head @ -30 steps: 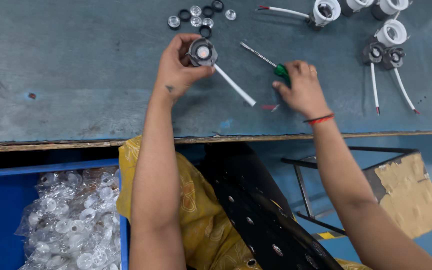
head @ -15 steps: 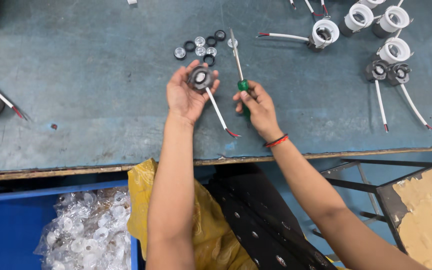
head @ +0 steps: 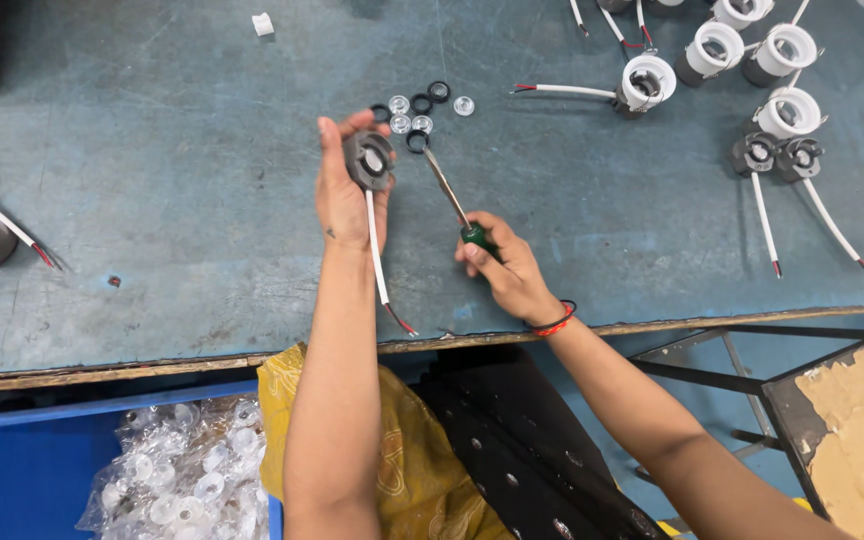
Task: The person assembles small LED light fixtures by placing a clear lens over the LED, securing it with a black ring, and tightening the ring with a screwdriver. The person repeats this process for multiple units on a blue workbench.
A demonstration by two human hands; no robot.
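The left hand (head: 344,195) has its fingers (head: 328,140) closed around a round grey lamp holder (head: 368,160), whose white wire (head: 379,255) trails down past the wrist. The right hand (head: 507,272) grips a green-handled screwdriver (head: 457,205), its tip aimed near the holder. Just beyond the fingers, small black rings and clear lenses (head: 422,108) lie on the blue tabletop (head: 182,170).

Both forearms are bare from elbow to fingertips; no sleeves or gloves are visible. The left hand (head: 349,195) carries no ring or band, and a small dark mark sits at its wrist. The right hand (head: 505,270) has a thin red-and-black cord bracelet (head: 553,322) around the wrist. A yellow patterned fabric garment (head: 407,470) covers the lap below the forearms.
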